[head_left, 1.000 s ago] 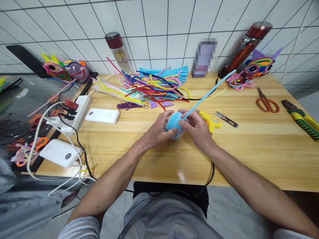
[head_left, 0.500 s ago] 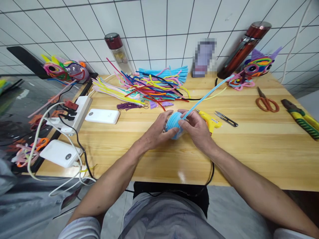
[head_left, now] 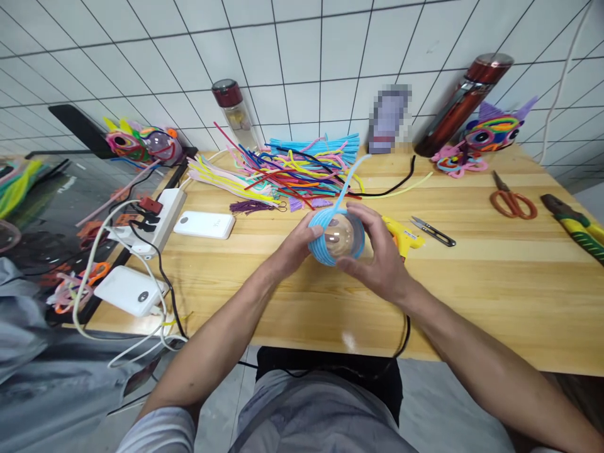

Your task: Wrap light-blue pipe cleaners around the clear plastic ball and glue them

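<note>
Between my two hands is a clear plastic ball [head_left: 340,236], held above the wooden table. Blue pipe cleaner [head_left: 323,245] is wound round its left side, and one loose end [head_left: 350,178] sticks up and away from me. My left hand [head_left: 302,242] grips the wound side, its thumb on the blue strands. My right hand [head_left: 380,255] curves round the bare right side with fingers on top and thumb below. Just right of that hand lies a yellow glue gun [head_left: 404,238], partly hidden by it.
Several loose pipe cleaners [head_left: 302,173] lie at the back. Thread snips [head_left: 434,231], scissors [head_left: 512,202] and pliers [head_left: 578,226] are on the right. Power banks [head_left: 205,224], a power strip [head_left: 163,220] and cables crowd the left. A red flask [head_left: 465,104] leans at the wall.
The ball has been turned, so its clear side now faces me. The loose blue end swung from pointing right to pointing up. My right hand moved from the strand to the ball's right side.
</note>
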The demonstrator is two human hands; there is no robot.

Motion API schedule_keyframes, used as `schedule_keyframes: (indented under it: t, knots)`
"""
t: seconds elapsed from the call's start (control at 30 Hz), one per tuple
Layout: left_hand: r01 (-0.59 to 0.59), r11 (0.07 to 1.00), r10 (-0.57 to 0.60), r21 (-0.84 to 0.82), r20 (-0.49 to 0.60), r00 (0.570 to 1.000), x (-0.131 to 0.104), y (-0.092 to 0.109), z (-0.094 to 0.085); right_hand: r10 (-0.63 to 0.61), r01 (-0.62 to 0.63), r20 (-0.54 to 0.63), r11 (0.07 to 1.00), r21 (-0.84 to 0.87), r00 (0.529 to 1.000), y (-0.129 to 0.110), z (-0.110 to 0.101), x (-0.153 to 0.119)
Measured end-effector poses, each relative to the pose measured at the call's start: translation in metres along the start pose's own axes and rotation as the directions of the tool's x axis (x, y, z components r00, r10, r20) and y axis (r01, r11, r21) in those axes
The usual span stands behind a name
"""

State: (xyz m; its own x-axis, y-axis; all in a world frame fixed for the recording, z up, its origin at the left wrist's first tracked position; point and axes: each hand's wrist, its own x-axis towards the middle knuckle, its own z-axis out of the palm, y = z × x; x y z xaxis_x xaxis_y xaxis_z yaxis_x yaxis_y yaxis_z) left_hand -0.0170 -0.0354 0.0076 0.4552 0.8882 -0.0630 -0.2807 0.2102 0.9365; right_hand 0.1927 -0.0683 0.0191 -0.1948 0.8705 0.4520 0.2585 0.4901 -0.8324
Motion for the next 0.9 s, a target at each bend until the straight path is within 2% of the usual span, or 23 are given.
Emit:
schedule_keyframes:
  t: [0.1, 0.2, 0.63, 0.8, 0.9]
  knots:
    - [0.025, 0.998, -0.025, -0.053, 0.002, 1.000, -0.001, -0.003, 0.003, -0.111, 0.111, 0.010, 0.981, -0.162, 0.994, 0.003, 0.006, -0.003]
    - [0.031, 0.998, -0.031, -0.057, -0.012, 0.999, -0.002, -0.005, 0.005, -0.147, 0.139, -0.019, 0.966, -0.218, 0.989, 0.006, 0.012, -0.006]
    - [0.058, 0.996, -0.058, -0.064, 0.001, 0.998, -0.004, -0.004, 0.012, -0.182, 0.165, -0.057, 0.962, -0.218, 0.982, 0.009, 0.016, -0.008]
    - [0.050, 0.996, -0.050, -0.069, 0.009, 0.999, -0.005, -0.007, 0.010, -0.199, 0.179, -0.073, 0.959, -0.222, 0.977, 0.010, 0.017, -0.009]
    - [0.020, 1.000, -0.020, -0.017, 0.022, 1.000, -0.006, -0.009, 0.006, -0.209, 0.186, -0.068, 0.950, -0.249, 0.976, 0.008, 0.016, -0.009]
